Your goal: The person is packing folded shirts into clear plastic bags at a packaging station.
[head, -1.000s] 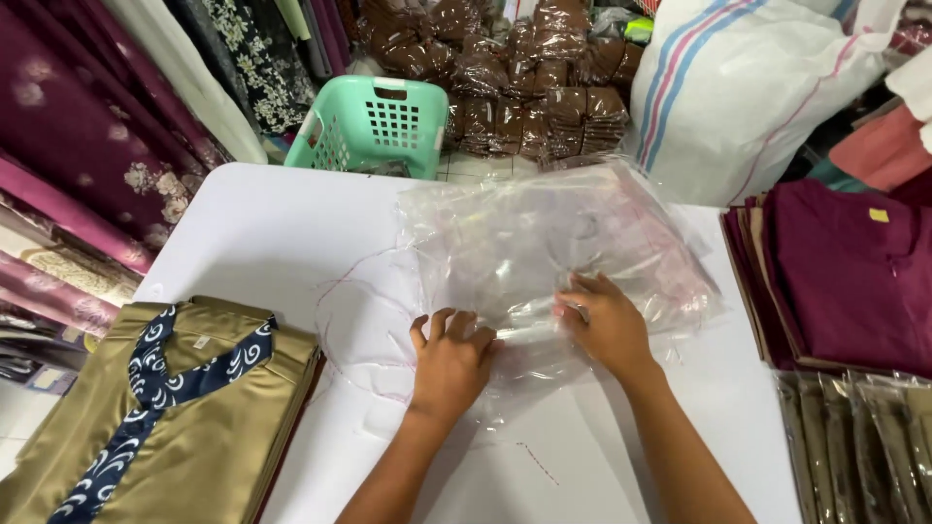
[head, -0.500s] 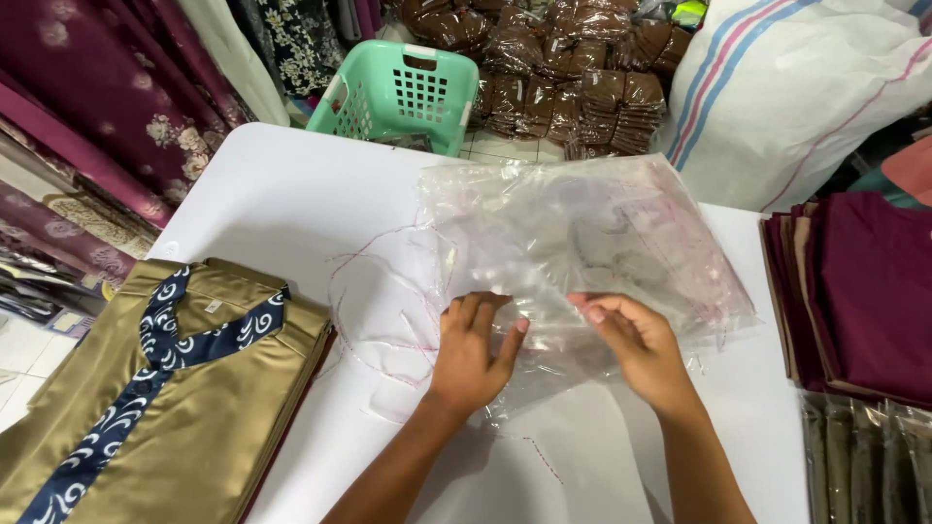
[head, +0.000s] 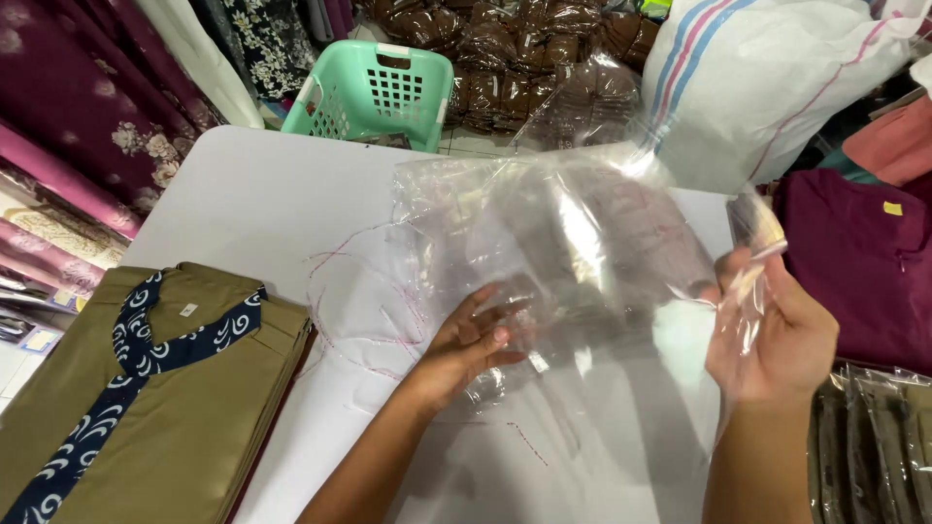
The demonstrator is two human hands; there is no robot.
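Clear plastic bag now lifted off desk — right hand pinching its edge, left hand spread flat underneath, mouth opening up.

Folded olive garments, green basket

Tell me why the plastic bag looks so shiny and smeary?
In the head view, light glares off the clear plastic bag in white streaks; its edge is motion-blurred by the right hand; the left hand and the olive shirt look sharper.
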